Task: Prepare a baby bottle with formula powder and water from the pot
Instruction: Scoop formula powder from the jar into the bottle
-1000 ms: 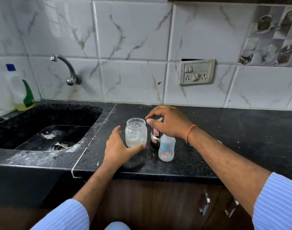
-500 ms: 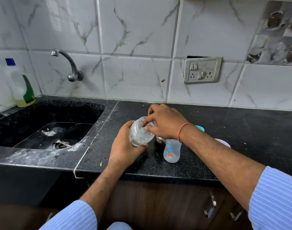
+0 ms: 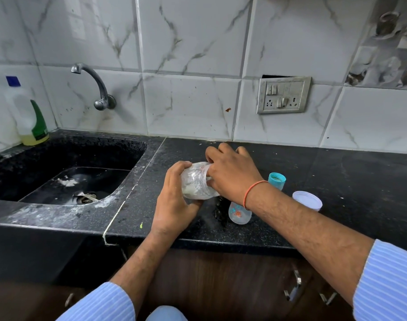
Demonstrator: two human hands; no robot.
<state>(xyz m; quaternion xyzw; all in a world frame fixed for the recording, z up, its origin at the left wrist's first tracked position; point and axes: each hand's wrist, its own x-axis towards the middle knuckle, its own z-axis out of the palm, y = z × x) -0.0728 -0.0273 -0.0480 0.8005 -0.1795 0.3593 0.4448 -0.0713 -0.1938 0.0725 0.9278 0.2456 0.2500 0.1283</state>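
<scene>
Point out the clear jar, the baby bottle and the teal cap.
clear jar [image 3: 198, 184]: head view, on its tilted side wall between the hands.
baby bottle [image 3: 239, 213]: head view, on its lower body below the forearm.
teal cap [image 3: 276, 178]: head view, on its top rim.

A clear plastic jar [image 3: 198, 181] with white powder at its bottom lies tilted sideways, gripped at base and mouth. A small clear baby bottle [image 3: 239, 213] stands upright just right of the grip.
</scene>
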